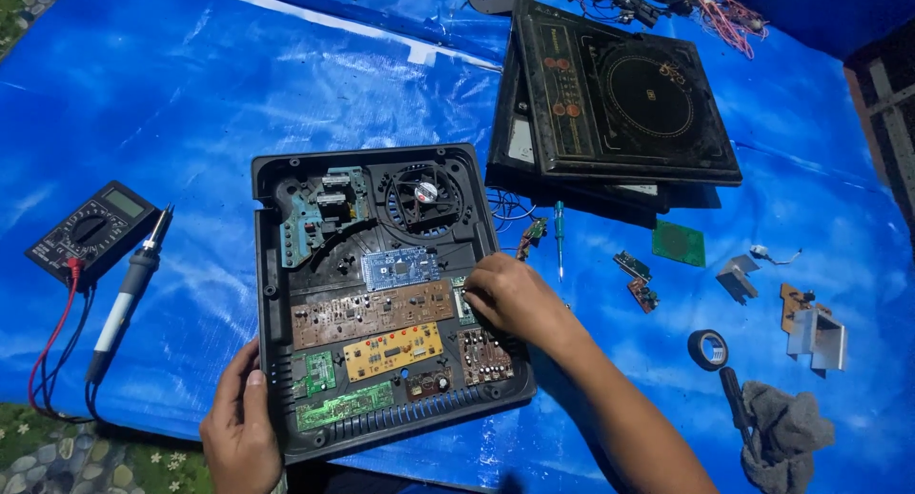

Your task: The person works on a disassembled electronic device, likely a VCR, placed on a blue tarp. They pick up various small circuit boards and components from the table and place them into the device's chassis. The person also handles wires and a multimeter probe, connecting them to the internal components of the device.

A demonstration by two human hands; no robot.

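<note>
The left hand (238,427) gripped the near-left corner of the open black casing (270,265), while the right hand (510,294), fingers curled, touched a small circuit board (464,303) inside.

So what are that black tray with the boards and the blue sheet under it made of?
The black tray looks like matte moulded plastic, given its ribbed vents and screw posts. The blue sheet seems a woven plastic tarpaulin: glossy, creased, with bright glare streaks.

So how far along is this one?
Done: the open casing holds several circuit boards. In hand: left hand steadies its edge, right hand rests at a small board on the right side. Left: loose boards lie on the tarp; the glass top is off.
</note>
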